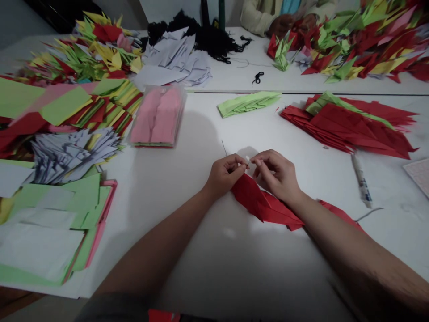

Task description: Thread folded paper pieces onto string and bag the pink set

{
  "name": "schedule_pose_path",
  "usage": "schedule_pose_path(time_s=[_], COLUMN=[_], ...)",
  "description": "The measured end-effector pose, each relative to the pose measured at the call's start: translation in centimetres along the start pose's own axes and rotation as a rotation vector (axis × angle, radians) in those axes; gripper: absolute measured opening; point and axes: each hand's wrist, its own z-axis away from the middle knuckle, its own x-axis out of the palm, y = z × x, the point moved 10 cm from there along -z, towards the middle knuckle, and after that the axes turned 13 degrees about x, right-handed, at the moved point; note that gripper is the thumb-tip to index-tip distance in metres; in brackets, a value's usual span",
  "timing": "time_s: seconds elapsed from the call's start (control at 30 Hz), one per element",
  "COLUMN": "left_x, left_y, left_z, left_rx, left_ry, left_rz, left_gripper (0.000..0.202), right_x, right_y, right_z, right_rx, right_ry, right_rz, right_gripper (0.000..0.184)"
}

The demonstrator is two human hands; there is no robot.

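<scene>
Near the middle of the table, my left hand (pixel 228 173) pinches a thin dark string (pixel 224 147), whose loose end sticks up behind the fingers. My right hand (pixel 275 172) meets it fingertip to fingertip, closed in a pinch at the same spot. What lies between the fingertips is tiny and partly hidden. Just beneath both hands, a red folded paper piece (pixel 251 197) stretches to the right and passes under my right forearm. More red paper (pixel 338 213) shows beyond that forearm, with a grey string (pixel 369 214) by it.
Red folded papers (pixel 355 123) lie right, near a glue tube (pixel 361 179). Green folded strips (pixel 250 103) and a pink paper pack (pixel 157 116) lie ahead. Paper stacks (pixel 90 197) fill the left. Behind are black yarn (pixel 201 38), colourful folded papers (pixel 365 40) and another person's hands (pixel 291 24).
</scene>
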Motion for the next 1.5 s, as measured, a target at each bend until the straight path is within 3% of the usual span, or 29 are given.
schedule_pose_path(time_s=[0.2, 0.57, 1.5], left_x=[-0.16, -0.14, 0.06], left_y=[-0.23, -0.28, -0.40], left_z=[0.04, 0.11, 0.18], left_rx=[-0.022, -0.038, -0.039], left_ry=[0.030, 0.025, -0.004], left_rz=[0.005, -0.005, -0.006], left_gripper=[0.014, 0.021, 0.021], right_x=[0.87, 0.60, 0.23], right_y=[-1.19, -0.98, -0.85], right_z=[0.35, 0.46, 0.28], right_rx=[-0.100, -0.112, -0.098], right_ry=[-0.095, -0.037, 0.001], right_rz=[0.046, 0.055, 0.044], right_gripper=[0.026, 0.014, 0.010])
